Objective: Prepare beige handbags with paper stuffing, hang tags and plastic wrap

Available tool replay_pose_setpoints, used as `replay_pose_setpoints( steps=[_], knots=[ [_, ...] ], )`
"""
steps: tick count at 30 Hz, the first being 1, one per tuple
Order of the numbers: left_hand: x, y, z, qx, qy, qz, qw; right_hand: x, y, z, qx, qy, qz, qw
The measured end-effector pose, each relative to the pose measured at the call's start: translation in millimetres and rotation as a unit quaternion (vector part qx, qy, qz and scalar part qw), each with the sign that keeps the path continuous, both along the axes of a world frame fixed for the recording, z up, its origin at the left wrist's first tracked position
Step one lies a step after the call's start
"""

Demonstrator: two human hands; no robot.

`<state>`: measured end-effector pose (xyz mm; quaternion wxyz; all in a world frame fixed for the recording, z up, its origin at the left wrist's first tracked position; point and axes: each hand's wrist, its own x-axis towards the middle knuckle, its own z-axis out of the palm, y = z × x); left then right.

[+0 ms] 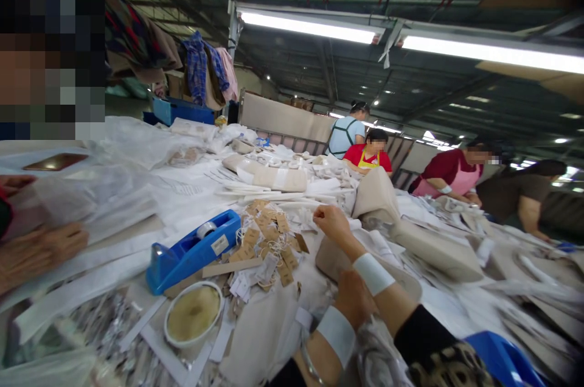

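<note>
My right hand (335, 226), its fingers curled together, is raised over the edge of a beige folded fabric piece (331, 259). Whatever it may pinch is too small to make out. Lower down, my left hand (353, 299) is closed at the same piece's near side, and the fingertips are hidden. White bands wrap both wrists. Left of my hands lies a heap of brown cardboard hang tags (269, 235) with white strings. Beside it stands a blue tape dispenser (196, 250). Nearer is a round white tub (194, 314) with a yellowish surface.
At the left edge, another person's hands (45, 250) rest by clear plastic bags (104, 192). A phone (55, 162) lies behind them. Beige folded packs (433, 247) cover the right side, with a blue object (504, 356) near me. Several people work across the table.
</note>
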<state>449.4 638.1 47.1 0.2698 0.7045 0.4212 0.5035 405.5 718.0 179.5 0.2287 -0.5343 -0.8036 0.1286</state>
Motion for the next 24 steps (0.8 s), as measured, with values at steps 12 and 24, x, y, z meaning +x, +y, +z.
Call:
replay_pose_setpoints(
  steps=[12,24],
  knots=[
    [0.7,8.8,30.4,-0.085,-0.213,-0.071,0.971,168.1,-102.1,82.2,-0.043,0.182,-0.040,0.982],
    [18.0,-45.2,78.8,-0.215,-0.323,-0.370,0.844,215.2,-144.8,46.6,-0.157,0.175,-0.048,0.971]
  ],
)
